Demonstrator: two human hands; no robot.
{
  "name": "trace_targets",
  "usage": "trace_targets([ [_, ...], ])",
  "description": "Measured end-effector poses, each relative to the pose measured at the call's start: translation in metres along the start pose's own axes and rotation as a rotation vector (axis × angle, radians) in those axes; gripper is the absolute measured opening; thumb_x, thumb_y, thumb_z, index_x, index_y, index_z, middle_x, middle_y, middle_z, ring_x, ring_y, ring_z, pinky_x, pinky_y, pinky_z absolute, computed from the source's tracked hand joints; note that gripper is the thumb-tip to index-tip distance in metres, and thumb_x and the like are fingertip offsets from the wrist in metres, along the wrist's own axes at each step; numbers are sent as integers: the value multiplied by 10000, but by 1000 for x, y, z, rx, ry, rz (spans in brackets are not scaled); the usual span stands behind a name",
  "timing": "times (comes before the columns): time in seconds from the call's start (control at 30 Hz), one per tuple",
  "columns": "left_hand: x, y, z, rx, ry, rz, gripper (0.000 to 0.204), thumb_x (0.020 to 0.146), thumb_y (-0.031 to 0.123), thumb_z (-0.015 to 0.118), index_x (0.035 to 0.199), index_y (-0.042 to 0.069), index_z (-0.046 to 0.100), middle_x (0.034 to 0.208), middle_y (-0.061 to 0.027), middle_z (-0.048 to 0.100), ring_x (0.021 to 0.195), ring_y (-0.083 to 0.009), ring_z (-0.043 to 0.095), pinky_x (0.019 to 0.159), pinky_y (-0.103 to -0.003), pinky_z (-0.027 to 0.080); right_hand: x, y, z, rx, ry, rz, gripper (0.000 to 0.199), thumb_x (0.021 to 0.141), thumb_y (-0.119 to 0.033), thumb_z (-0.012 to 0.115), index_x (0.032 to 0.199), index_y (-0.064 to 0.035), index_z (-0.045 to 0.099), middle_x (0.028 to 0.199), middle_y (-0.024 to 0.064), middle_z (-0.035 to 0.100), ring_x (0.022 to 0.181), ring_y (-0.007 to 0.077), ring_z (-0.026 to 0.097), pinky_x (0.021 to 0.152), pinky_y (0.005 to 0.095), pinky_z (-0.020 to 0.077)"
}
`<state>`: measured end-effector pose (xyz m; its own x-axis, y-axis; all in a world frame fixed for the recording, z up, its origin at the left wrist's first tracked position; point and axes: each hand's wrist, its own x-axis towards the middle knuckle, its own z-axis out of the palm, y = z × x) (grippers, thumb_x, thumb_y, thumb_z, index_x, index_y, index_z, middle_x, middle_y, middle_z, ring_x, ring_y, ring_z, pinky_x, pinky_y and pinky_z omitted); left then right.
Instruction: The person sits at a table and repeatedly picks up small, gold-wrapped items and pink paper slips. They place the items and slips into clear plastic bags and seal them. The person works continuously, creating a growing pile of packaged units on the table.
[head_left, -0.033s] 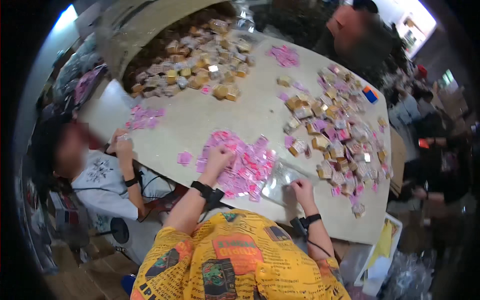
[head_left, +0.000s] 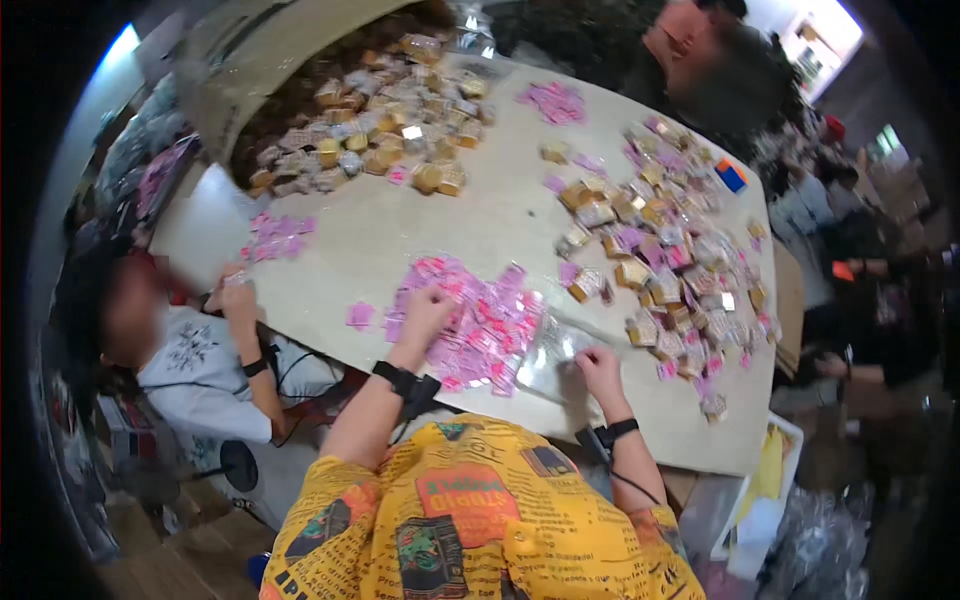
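My left hand rests on a pile of small pink packets with its fingers curled together. If it holds one of them, the fingers hide it. My right hand is closed in a pinch over the right side of a clear plastic bag, which lies flat beside the pile. What is between those fingertips is too small to make out. One single pink packet lies apart, left of the pile.
Clear-wrapped, gold-coloured small boxes are heaped with pink packets on the right; another heap stands far left. A co-worker's hands are at the table's left edge. A blue-and-orange block lies far right. A white bin stands below the right edge.
The whole view has shifted slightly. My two hands stay in nearly the same places, the left over the pink packets and the right by the plastic bag, both still closed.
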<state>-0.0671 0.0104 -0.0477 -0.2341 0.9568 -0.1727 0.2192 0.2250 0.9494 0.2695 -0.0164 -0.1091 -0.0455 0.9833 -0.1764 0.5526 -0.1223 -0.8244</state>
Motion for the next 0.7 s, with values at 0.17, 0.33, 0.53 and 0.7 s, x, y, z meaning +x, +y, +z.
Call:
trace_targets([
  [0.17,-10,22,9,-56,-28,58,87,693,68,640,636,29,588,592,-14,565,548,-84,507,523,-245,394,-1,-20,-5,531,-3,186,128,812,-111,624,841,10,654,691,52,638,581,88,568,494,215,427],
  [0.33,-9,24,30,-185,-143,105,113,704,37,643,636,12,556,613,-24,555,562,-88,518,494,-243,408,-2,-24,-8,621,-20,209,110,815,-102,622,869,-8,640,737,40,640,590,75,566,489,191,420],
  [0.53,-36,57,55,-211,-345,-116,86,788,80,614,749,10,584,767,-73,649,670,-115,598,616,-242,469,-12,-81,-2,582,49,-23,73,816,-71,620,837,-5,644,734,28,635,619,74,569,539,204,436],
  [0.7,-36,45,73,-44,-386,86,128,784,110,665,788,-3,607,729,-40,631,653,-82,573,587,-221,455,-10,-114,17,589,87,-185,92,838,-69,620,865,15,645,742,33,630,658,76,565,600,218,457],
])
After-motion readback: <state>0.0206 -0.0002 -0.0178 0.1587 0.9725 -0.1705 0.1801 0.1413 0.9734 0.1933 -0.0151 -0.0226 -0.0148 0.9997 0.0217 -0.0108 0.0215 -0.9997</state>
